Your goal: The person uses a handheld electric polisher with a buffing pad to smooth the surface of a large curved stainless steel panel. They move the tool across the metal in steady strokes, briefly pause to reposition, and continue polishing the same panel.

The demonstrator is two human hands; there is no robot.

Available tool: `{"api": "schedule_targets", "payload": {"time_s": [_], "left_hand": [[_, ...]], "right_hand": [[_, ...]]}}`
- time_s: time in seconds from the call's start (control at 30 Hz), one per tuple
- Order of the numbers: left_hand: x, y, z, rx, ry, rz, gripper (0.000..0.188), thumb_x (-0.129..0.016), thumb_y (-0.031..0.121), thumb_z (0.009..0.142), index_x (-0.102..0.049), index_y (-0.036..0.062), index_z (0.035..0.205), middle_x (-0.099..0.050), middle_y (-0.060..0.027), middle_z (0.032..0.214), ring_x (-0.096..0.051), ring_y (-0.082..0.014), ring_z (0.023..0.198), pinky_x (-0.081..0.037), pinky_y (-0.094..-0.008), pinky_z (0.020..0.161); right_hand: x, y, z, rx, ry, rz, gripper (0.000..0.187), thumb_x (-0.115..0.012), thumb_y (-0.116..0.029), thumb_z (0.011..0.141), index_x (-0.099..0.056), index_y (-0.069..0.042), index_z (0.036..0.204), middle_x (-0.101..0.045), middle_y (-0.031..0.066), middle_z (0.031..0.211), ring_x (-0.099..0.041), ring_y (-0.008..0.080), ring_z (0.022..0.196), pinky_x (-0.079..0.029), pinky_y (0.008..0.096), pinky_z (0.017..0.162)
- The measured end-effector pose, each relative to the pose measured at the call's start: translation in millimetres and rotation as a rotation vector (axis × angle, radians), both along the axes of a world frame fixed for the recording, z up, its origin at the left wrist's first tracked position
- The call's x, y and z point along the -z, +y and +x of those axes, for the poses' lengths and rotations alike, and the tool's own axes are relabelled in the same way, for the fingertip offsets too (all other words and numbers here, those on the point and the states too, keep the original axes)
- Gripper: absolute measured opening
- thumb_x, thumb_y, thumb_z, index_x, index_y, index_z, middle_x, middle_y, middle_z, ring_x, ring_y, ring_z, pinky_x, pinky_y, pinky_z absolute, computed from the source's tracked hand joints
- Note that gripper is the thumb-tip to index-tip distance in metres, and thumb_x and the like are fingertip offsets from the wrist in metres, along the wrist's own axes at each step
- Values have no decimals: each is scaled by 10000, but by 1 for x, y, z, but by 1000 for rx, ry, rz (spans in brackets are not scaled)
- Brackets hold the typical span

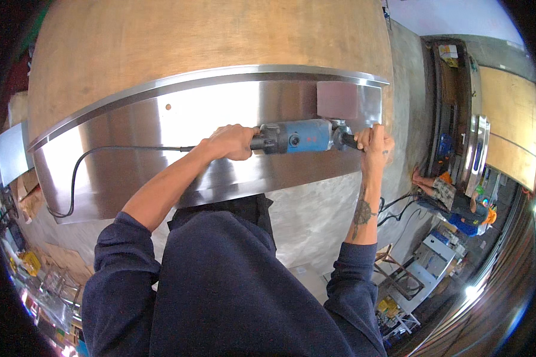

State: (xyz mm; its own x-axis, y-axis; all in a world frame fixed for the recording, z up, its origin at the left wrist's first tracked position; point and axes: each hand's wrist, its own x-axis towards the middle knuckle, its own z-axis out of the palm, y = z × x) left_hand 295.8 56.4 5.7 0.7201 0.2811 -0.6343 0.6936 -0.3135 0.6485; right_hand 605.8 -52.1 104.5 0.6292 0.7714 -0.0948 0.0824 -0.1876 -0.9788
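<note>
A blue and black corded power tool (307, 135), like a drum polisher, lies level over a long brushed stainless-steel sheet piece (220, 119). My left hand (232, 141) is wrapped round its black rear grip. My right hand (375, 144) closes round the black side handle at its head. Beyond the head, a purplish-brown, square-looking drum or pad (337, 100) sits against the steel near its right end. Whether it spins I cannot tell. From the rear grip a black cord (131, 147) runs left across the steel and loops down over its near edge.
A wooden board surface (208, 35) lies behind the steel's raised far rim. Grey concrete floor (307, 220) shows below. At the right a person (458, 205) is down low beside another wooden-topped bench (509, 125). A metal frame (402, 279) and yellow items (27, 262) stand around.
</note>
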Motion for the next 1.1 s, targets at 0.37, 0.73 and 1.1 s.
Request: {"api": "schedule_targets", "payload": {"time_s": [0.37, 0.73, 1.1], "left_hand": [[11, -52, 10, 12, -26, 11, 667, -645, 147, 777, -579, 125, 1440, -746, -213, 976, -732, -352, 918, -565, -465, 837], [15, -103, 6, -29, -85, -19, 665, -627, 79, 678, -614, -21, 1336, -723, -209, 793, -728, -302, 751, -569, -425, 696], [-4, -121, -30, -22, -51, -23, 738, -658, 106, 741, -524, -32, 1453, -744, -237, 1002, -731, -328, 914, -576, -424, 854]], "right_hand": [[11, -52, 14, -43, -24, 26, 474, -538, -224, 1039, -488, -78, 591, -433, 28, 508, -427, 146, 471, -449, 342, 582], [18, -98, 8, -53, -58, 17, 423, -519, -194, 1007, -515, -65, 605, -471, 41, 517, -458, 144, 494, -479, 338, 611], [6, -107, -21, -94, 13, 36, 420, -527, -175, 1000, -510, -70, 593, -458, 44, 510, -450, 151, 482, -473, 345, 596]]}}
